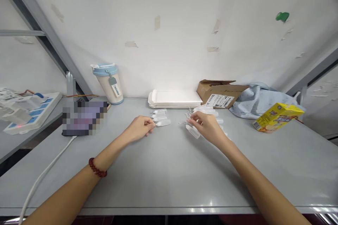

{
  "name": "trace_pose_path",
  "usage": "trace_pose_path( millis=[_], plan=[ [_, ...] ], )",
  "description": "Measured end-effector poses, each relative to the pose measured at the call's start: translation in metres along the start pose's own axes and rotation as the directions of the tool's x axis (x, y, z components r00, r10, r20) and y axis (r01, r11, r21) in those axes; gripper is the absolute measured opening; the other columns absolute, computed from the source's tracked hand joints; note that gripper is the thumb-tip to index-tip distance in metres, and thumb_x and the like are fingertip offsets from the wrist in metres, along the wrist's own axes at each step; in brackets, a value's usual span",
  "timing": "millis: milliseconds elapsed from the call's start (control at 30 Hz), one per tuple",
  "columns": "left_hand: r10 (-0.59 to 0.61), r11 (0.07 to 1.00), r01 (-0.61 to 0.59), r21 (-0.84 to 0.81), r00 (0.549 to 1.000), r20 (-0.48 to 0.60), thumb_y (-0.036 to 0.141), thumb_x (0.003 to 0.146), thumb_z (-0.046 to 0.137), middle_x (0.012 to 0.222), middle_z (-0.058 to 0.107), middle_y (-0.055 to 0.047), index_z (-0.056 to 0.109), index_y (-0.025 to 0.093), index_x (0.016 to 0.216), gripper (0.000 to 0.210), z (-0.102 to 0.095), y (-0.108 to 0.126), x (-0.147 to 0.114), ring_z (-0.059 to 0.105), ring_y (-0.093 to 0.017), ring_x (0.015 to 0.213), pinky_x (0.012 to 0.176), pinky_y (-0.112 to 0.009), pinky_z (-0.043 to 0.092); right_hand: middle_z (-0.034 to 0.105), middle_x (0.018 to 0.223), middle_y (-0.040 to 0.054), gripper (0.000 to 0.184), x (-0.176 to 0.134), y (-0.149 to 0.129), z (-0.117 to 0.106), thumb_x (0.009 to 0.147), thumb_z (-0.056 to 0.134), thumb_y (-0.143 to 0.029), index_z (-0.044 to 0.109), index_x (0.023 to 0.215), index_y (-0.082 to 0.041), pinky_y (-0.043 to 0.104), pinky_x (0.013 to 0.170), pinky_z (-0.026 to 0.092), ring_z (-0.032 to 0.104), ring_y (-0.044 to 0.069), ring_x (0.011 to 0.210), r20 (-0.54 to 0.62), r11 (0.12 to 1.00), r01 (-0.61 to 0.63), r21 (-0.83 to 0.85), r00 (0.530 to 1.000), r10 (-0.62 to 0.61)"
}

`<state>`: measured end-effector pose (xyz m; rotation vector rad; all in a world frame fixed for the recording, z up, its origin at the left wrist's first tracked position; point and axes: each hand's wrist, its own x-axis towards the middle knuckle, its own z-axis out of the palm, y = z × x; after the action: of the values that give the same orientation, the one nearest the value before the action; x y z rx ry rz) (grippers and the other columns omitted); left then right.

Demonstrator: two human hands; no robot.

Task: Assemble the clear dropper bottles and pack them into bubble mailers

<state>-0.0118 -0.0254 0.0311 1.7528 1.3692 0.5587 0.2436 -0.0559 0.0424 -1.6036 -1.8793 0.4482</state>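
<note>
My left hand is closed, thumb and forefinger pinched at the narrow tip of a small translucent squeeze bottle lying on its side. Just behind it, a few similar bottles lie side by side, tips pointing left. My right hand is also closed, its fingertips pinched over a second group of such bottles. One bottle lies tilted under those fingers, with thin needle-like tips showing beside it. The hand covers part of this group, and what exactly it pinches is hidden.
A stack of white trays and an opened cardboard box stand against the wall. A yellow carton and bluish cloth are right. Left are a tumbler, a phone, its cable and a power strip.
</note>
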Motion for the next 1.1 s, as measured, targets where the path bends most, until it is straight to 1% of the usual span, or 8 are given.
trace_pose_path(
  millis=[67,133,267,367,500,733,900,1100],
  plan=[
    [-0.016,0.999,0.017,0.050,0.999,-0.032,0.038,0.071,0.052,0.062,0.057,-0.001,0.058,0.014,0.066,0.025,-0.003,-0.003,0.002,0.049,-0.011,0.049,0.052,-0.024,0.038,0.066,0.077,0.0053,0.013,0.000,0.001,-0.001,0.083,0.053,-0.029,0.058,0.083,-0.017,0.026,0.056,0.038,0.058,0.017,0.065,0.050,0.969,0.008,-0.248,0.999,0.004],
    [-0.022,0.997,0.026,0.076,0.998,-0.058,0.038,0.070,0.053,0.060,0.058,-0.001,0.059,0.014,0.065,0.025,-0.003,-0.004,0.003,0.049,-0.012,0.048,0.050,-0.025,0.037,0.067,0.079,0.0062,0.014,-0.003,-0.002,0.000,0.085,0.051,-0.029,0.058,0.086,-0.017,0.026,0.056,0.036,0.060,0.019,0.070,0.091,0.919,0.008,-0.395,0.995,0.030],
    [-0.026,0.994,0.035,0.107,0.996,-0.088,0.039,0.068,0.052,0.059,0.059,-0.001,0.062,0.014,0.067,0.027,-0.001,-0.004,0.004,0.048,-0.013,0.047,0.049,-0.024,0.036,0.067,0.084,0.0071,0.021,-0.008,-0.010,0.003,0.083,0.055,-0.036,0.059,0.092,-0.017,0.025,0.053,0.032,0.062,0.020,0.073,0.173,0.834,0.052,-0.549,0.984,0.053],
    [-0.035,0.992,0.048,0.120,0.994,-0.107,0.040,0.067,0.052,0.059,0.060,-0.001,0.063,0.014,0.068,0.028,0.000,-0.003,0.004,0.049,-0.013,0.047,0.048,-0.024,0.036,0.066,0.087,0.0080,0.025,-0.010,-0.013,0.004,0.080,0.059,-0.037,0.058,0.095,-0.017,0.025,0.051,0.029,0.062,0.021,0.074,0.233,0.807,0.098,-0.583,0.971,0.049],
    [-0.052,0.987,0.075,0.145,0.987,-0.155,0.039,0.066,0.053,0.058,0.060,-0.001,0.062,0.015,0.066,0.026,-0.001,-0.002,0.004,0.049,-0.013,0.046,0.048,-0.024,0.036,0.066,0.089,0.0087,0.023,-0.012,-0.014,0.006,0.079,0.060,-0.032,0.058,0.096,-0.016,0.025,0.051,0.028,0.062,0.022,0.075,0.275,0.825,0.114,-0.553,0.960,0.052],
    [-0.050,0.976,0.100,0.195,0.969,-0.243,0.037,0.070,0.051,0.058,0.061,0.000,0.060,0.016,0.073,0.023,0.001,-0.010,0.009,0.052,-0.015,0.048,0.049,-0.025,0.037,0.066,0.088,0.0081,0.018,-0.012,-0.015,0.009,0.082,0.051,-0.027,0.059,0.094,-0.016,0.024,0.053,0.031,0.060,0.020,0.075,0.263,0.855,0.110,-0.507,0.964,0.032],
    [-0.007,0.968,0.079,0.237,0.956,-0.292,0.037,0.071,0.050,0.062,0.063,-0.001,0.057,0.017,0.092,0.030,0.001,-0.014,0.010,0.058,-0.020,0.061,0.057,-0.027,0.039,0.065,0.084,0.0061,0.019,-0.014,-0.014,0.009,0.082,0.048,-0.030,0.060,0.089,-0.016,0.024,0.054,0.033,0.056,0.016,0.067,0.205,0.948,0.099,-0.303,0.978,-0.037],
    [0.038,0.972,0.028,0.232,0.960,-0.276,0.034,0.074,0.047,0.060,0.062,0.001,0.056,0.018,0.095,0.028,0.001,-0.005,0.003,0.058,-0.020,0.062,0.059,-0.027,0.040,0.063,0.075,0.0028,0.019,-0.015,-0.018,0.010,0.080,0.048,-0.029,0.062,0.083,-0.017,0.024,0.056,0.036,0.054,0.015,0.068,0.140,0.995,0.103,-0.012,0.985,-0.101]
  ],
)
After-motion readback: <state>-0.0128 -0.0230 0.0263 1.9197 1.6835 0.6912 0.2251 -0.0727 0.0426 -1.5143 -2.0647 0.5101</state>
